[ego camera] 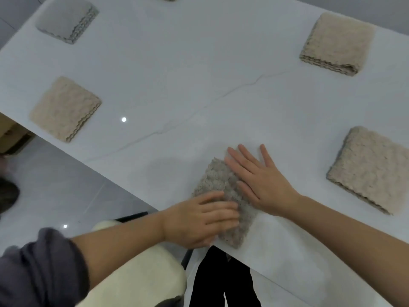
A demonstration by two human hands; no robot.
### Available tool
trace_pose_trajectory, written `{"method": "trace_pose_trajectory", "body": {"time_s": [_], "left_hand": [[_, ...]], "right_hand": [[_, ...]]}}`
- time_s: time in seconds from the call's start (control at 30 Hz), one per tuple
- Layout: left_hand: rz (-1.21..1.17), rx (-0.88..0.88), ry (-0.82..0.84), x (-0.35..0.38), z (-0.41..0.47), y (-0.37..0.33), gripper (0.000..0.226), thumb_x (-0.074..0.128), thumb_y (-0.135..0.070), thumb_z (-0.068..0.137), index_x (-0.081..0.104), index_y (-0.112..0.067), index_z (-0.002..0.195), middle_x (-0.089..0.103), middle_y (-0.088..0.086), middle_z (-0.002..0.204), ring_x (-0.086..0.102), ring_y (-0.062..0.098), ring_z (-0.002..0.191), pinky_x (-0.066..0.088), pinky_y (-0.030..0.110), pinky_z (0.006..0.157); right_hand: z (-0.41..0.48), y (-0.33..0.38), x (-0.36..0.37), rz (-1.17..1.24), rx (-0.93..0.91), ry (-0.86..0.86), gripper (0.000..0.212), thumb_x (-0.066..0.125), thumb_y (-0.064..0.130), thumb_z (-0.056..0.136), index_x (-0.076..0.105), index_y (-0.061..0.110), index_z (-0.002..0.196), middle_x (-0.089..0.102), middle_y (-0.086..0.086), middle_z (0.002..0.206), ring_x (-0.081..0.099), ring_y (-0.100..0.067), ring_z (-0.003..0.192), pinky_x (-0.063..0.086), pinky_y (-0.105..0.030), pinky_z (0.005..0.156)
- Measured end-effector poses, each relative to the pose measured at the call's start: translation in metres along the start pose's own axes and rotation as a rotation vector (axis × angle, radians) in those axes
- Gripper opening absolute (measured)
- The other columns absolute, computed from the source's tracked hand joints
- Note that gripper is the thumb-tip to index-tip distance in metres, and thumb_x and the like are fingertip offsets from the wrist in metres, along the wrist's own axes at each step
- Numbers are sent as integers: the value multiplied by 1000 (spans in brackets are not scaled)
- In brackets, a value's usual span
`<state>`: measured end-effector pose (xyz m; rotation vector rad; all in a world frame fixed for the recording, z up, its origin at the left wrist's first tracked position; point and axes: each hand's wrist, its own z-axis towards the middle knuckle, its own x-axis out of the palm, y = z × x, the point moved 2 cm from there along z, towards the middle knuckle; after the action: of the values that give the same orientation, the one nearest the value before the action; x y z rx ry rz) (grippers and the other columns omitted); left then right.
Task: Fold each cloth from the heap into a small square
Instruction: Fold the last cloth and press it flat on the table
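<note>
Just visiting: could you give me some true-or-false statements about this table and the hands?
1. Both the left hand and the right hand rest on the grey-brown fluffy cloth. True.
2. The right hand is clenched in a fist. False: it lies flat, fingers spread.
3. A pale grey folded cloth lies on the white table, far left. True.
4. The beige folded cloths are stacked in one pile. False: three lie well apart.
5. The grey-brown fluffy cloth lies at the table's middle. False: it lies at the near edge.

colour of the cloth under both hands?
Grey-brown cloth, darker than the beige folded squares around it; head view, the only one.
</note>
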<state>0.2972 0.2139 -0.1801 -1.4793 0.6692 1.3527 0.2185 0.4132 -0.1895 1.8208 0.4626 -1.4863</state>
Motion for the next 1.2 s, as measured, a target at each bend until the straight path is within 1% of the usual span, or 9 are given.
{"method": "trace_pose_trajectory", "body": {"time_s": [0.1,0.17,0.4,0.57,0.73,0.83,0.97,1.1,1.2], "left_hand": [[66,-504,-57,3,-2,0,58,29,-35,100,32,-2,148,26,15,157,19,28,147,20,52,117],[71,-672,-3,9,2,2,63,18,-40,101,18,-2,152,12,14,161,12,26,149,20,55,113],[39,-796,-146,-12,47,2,65,33,-27,94,18,-1,152,11,14,161,6,26,150,7,49,119],[-50,-819,-204,2,130,-9,61,35,-19,91,29,0,149,18,15,160,10,27,149,9,49,119],[-137,-882,-189,36,212,-39,66,34,-26,89,25,-3,150,17,15,160,12,30,149,17,52,118],[-159,-968,-176,55,260,-54,67,37,-30,91,23,-6,152,18,15,159,15,33,147,18,53,118],[-135,-1079,-198,71,304,-71,68,38,-32,91,25,-3,151,22,16,158,19,31,147,12,49,116],[-131,-1109,-217,79,331,-89,71,43,-32,91,19,-4,152,20,13,159,16,27,148,11,49,117],[-140,-1112,-280,76,336,-90,70,44,-33,90,23,-8,152,21,8,159,17,21,148,4,49,120]], "right_hand": [[-20,18,10,11,168,-46,57,19,37,102,19,10,152,19,-8,161,13,-26,149,9,-60,115],[-27,25,20,-11,210,6,58,16,40,103,16,10,153,20,-8,161,10,-24,149,9,-59,115],[-43,-16,-15,6,329,-102,59,14,41,103,21,8,152,17,-8,161,11,-25,149,1,-52,118],[-60,-76,-41,-55,373,-106,58,20,39,101,28,11,151,22,-8,160,15,-25,148,5,-55,117],[-100,-146,-61,-49,462,-46,60,18,40,98,21,19,153,13,-5,162,3,-23,150,-3,-52,117],[-124,-185,-62,-89,404,58,57,15,43,99,16,26,153,12,-4,162,5,-26,150,6,-57,116],[-142,-214,-65,-114,280,134,54,18,42,100,28,27,151,18,-4,161,16,-28,148,19,-61,114],[-159,-236,-72,-87,169,142,52,21,41,101,24,29,152,13,-2,162,12,-26,149,14,-58,117],[-172,-247,-76,-68,142,128,53,25,42,101,19,32,152,11,-1,163,13,-25,149,18,-57,116]]}}
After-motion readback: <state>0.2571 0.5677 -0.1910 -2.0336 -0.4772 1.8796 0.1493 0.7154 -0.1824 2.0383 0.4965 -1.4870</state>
